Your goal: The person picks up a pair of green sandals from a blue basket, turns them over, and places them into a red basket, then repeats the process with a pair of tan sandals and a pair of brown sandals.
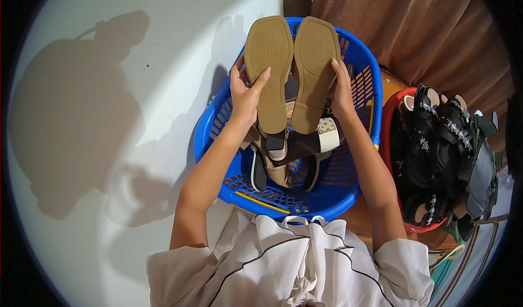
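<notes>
Two tan-soled sandals are held side by side above a blue plastic basket (204,138), their undersides turned up toward me. My left hand (248,92) grips the left sandal (269,62), its thumb pressed on the sole. Around the outer edge of the right sandal (315,62) my right hand (341,92) is closed, thumb on the sole. The sandals' uppers are hidden beneath. Below them in the basket lie several more shoes, among them a beige heeled sandal (278,173) and one with a white heel (328,135).
To the right stands a red basket (393,103) heaped with black sandals (449,133), some with shiny ornaments. A brown curtain (408,24) hangs behind. A pale wall (174,45) rises at left, carrying my shadow. Both baskets rest near a brown wooden surface (357,218).
</notes>
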A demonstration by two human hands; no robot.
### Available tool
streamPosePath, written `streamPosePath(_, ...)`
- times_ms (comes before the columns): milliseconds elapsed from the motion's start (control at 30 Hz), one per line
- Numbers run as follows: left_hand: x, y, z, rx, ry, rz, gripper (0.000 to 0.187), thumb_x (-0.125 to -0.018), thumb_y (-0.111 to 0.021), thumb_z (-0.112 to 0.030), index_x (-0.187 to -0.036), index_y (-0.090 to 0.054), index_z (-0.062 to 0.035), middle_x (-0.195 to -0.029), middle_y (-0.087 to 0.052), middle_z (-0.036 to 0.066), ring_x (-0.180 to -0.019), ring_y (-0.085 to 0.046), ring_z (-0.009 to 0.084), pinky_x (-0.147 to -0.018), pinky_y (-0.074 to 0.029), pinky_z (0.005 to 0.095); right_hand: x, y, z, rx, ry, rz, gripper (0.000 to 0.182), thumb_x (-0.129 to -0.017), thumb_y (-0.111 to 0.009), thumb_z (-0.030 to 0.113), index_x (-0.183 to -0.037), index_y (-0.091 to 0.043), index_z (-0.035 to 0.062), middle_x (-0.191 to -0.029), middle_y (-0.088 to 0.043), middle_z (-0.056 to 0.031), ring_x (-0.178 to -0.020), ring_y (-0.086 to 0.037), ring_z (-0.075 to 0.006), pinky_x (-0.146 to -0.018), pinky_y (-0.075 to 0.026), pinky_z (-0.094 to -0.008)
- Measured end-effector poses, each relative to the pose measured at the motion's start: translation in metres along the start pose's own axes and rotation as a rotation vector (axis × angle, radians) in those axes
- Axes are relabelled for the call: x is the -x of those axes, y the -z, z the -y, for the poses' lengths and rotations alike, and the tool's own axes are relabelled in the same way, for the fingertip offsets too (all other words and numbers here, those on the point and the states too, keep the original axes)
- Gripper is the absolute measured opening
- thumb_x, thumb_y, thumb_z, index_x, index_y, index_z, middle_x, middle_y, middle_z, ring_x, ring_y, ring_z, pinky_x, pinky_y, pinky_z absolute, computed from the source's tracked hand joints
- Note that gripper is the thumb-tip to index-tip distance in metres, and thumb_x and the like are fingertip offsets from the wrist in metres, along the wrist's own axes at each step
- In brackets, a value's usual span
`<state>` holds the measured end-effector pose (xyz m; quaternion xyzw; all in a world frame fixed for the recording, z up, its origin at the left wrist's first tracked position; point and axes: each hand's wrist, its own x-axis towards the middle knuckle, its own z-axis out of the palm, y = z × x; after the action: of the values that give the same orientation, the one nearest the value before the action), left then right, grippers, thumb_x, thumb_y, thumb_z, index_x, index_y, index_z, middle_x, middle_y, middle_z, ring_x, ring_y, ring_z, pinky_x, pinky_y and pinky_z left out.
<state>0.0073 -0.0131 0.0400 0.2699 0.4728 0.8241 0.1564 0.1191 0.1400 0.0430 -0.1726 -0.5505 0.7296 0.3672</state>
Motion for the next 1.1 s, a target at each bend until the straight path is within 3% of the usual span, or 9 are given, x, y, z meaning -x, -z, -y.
streamPosePath(233,-0.005,0.006,-0.006,-0.140,-0.089,0.099,0.057,-0.077,-0.059,-0.003,-0.124,-0.027,0.0011,-0.115,-0.043,0.015,-0.106,-0.046,0.0199,-0.089,-0.040,0.0308,0.002,-0.001,0.009,-0.041,0.002,-0.015,0.042,-0.085,-0.042,0.032,-0.115,-0.045,0.0015,-0.106,-0.051,-0.0090,-0.099,-0.046,-0.0156,-0.088,-0.032,-0.0264)
streamPosePath(500,-0.010,0.013,-0.016,-0.324,-0.231,0.196,0.054,-0.076,-0.060,-0.003,-0.123,-0.033,0.0021,-0.120,-0.043,0.014,-0.110,-0.043,0.0189,-0.093,-0.035,0.0306,-0.009,0.016,0.005,0.228,0.281,-0.010,0.042,-0.088,-0.040,0.031,-0.113,-0.047,-0.0022,-0.104,-0.052,-0.0093,-0.098,-0.045,-0.0145,-0.088,-0.031,-0.0253)
streamPosePath(733,-0.008,0.014,-0.010,-0.179,-0.056,0.272,0.048,-0.080,-0.056,-0.005,-0.123,-0.034,-0.0003,-0.118,-0.046,0.010,-0.109,-0.044,0.0154,-0.091,-0.035,0.0289,-0.011,0.017,0.002,0.283,0.331,-0.030,0.048,-0.089,-0.036,0.038,-0.115,-0.046,-0.0018,-0.105,-0.052,-0.0100,-0.098,-0.046,-0.0151,-0.088,-0.032,-0.0247)
streamPosePath(900,0.000,0.007,-0.002,0.161,0.352,0.200,0.037,-0.086,-0.049,-0.020,-0.118,-0.041,-0.0043,-0.109,-0.051,0.009,-0.097,-0.051,0.0151,-0.078,-0.044,0.0277,-0.005,0.008,0.005,-0.041,-0.210,-0.003,0.057,-0.085,-0.033,0.053,-0.116,-0.046,0.0070,-0.098,-0.054,-0.0080,-0.088,-0.051,-0.0155,-0.077,-0.040,-0.0279)
streamPosePath(933,0.002,0.005,-0.003,0.136,0.385,0.184,0.040,-0.083,-0.052,-0.035,-0.110,-0.046,-0.0060,-0.092,-0.053,0.007,-0.077,-0.054,0.0155,-0.062,-0.047,0.0290,-0.007,0.011,0.003,-0.083,-0.323,0.019,0.059,-0.083,-0.033,0.057,-0.115,-0.046,0.0089,-0.096,-0.055,-0.0073,-0.085,-0.052,-0.0154,-0.074,-0.042,-0.0288)
streamPosePath(1033,0.009,0.001,0.006,0.120,0.574,0.144,0.053,-0.073,-0.060,-0.048,-0.103,-0.048,-0.0062,-0.077,-0.047,0.005,-0.061,-0.049,0.0153,-0.051,-0.045,0.0281,-0.009,0.008,-0.011,-0.145,-0.404,0.036,0.062,-0.079,-0.032,0.064,-0.107,-0.051,0.0112,-0.085,-0.053,-0.0052,-0.075,-0.051,-0.0146,-0.064,-0.043,-0.0303)
streamPosePath(1067,0.013,-0.002,0.011,0.096,0.623,0.110,0.066,-0.064,-0.063,-0.058,-0.100,-0.049,-0.0049,-0.070,-0.043,0.005,-0.055,-0.044,0.0147,-0.049,-0.044,0.0268,-0.008,0.008,-0.013,-0.149,-0.458,0.018,0.063,-0.078,-0.031,0.066,-0.101,-0.053,0.0117,-0.079,-0.052,-0.0046,-0.071,-0.050,-0.0145,-0.062,-0.042,-0.0295)
streamPosePath(1100,0.013,-0.001,0.014,0.146,0.693,0.132,0.066,-0.064,-0.063,-0.058,-0.100,-0.049,-0.0047,-0.068,-0.042,0.005,-0.054,-0.043,0.0147,-0.049,-0.043,0.0267,-0.005,0.006,-0.014,-0.143,-0.479,0.008,0.064,-0.078,-0.030,0.067,-0.101,-0.054,0.0119,-0.079,-0.052,-0.0046,-0.072,-0.050,-0.0146,-0.062,-0.042,-0.0298)
